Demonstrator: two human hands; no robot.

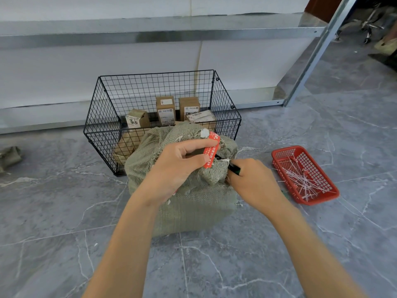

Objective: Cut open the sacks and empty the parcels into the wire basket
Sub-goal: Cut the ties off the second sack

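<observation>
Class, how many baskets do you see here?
2. The wire basket stands behind the sack; the red basket lies on the floor right of it. Others may be out of view.

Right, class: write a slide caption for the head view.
Left hand pinches the red tag on the sack while the right hand holds a dark tool at its neck.

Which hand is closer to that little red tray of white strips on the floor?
Right. The right hand, gripping a dark tool against the sack, lies toward the red tray but apart from it; the left hand pinches the red tag farther off.
</observation>
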